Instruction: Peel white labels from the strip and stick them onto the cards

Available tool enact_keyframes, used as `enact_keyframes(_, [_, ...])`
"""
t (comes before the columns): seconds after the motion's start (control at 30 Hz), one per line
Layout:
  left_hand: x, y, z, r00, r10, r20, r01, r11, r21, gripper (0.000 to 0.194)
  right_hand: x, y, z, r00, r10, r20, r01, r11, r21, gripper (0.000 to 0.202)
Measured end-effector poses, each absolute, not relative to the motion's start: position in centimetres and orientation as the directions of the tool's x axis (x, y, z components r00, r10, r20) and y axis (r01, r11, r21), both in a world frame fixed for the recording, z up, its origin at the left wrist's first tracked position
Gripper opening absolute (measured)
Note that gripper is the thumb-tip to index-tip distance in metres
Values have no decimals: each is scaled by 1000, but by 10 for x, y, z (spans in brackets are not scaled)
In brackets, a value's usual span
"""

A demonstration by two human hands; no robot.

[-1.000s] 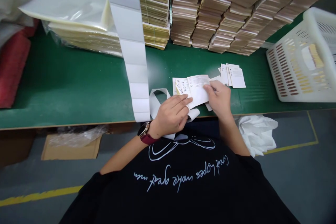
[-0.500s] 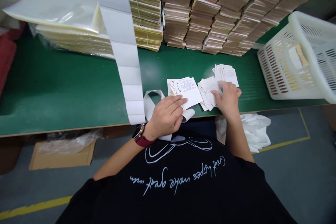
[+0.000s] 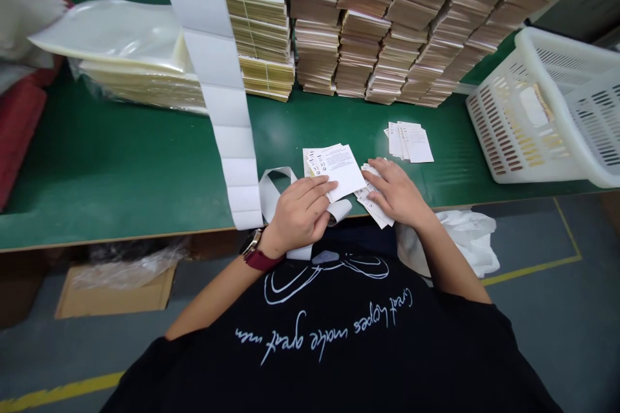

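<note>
Near the table's front edge my left hand (image 3: 303, 206) rests its fingertips on a small fanned stack of white printed cards (image 3: 345, 164), fingers stretched out flat. My right hand (image 3: 400, 190) lies palm down with fingers spread over a second bunch of cards (image 3: 375, 210), covering much of it. Further back to the right, a third small pile of cards (image 3: 416, 143) sits untouched. A strip of blank white labels (image 3: 225, 100) runs down past my left hand, and its curled part (image 3: 341, 210) shows beneath the card stack.
Tall stacks of printed cards (image 3: 317, 55) stand along the back, one tied bundle (image 3: 256, 35) at their left. A white plastic basket (image 3: 504, 129) is at the right. Plastic-wrapped sheets (image 3: 140, 84) lie at the left of the green table (image 3: 121, 161).
My right hand has moved left and toward me, from between the two right-hand piles onto the middle bunch of cards. My left hand stays on its stack. The view has shifted slightly.
</note>
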State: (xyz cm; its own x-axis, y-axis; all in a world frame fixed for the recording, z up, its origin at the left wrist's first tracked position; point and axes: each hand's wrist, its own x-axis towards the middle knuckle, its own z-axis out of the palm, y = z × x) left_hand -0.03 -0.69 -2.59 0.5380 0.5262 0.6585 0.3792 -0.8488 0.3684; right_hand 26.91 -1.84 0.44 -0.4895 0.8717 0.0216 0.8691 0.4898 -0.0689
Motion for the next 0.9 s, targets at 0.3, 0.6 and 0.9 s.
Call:
enact_keyframes(0.3, [0,-6,-24,550,564,616,394,-826,404,12,271,-49,9,-401,916,26,897,398,-190,77])
enact_keyframes(0.6, [-2,-7,-21,561,601,569,403,-799,446,11,306,-96,-5,-358,933,28,934,358,-1,108])
enact_keyframes(0.9, [-1,-6,-18,562,596,574,405,-803,438,11,304,-63,-13,-444,886,137,886,457,-84,58])
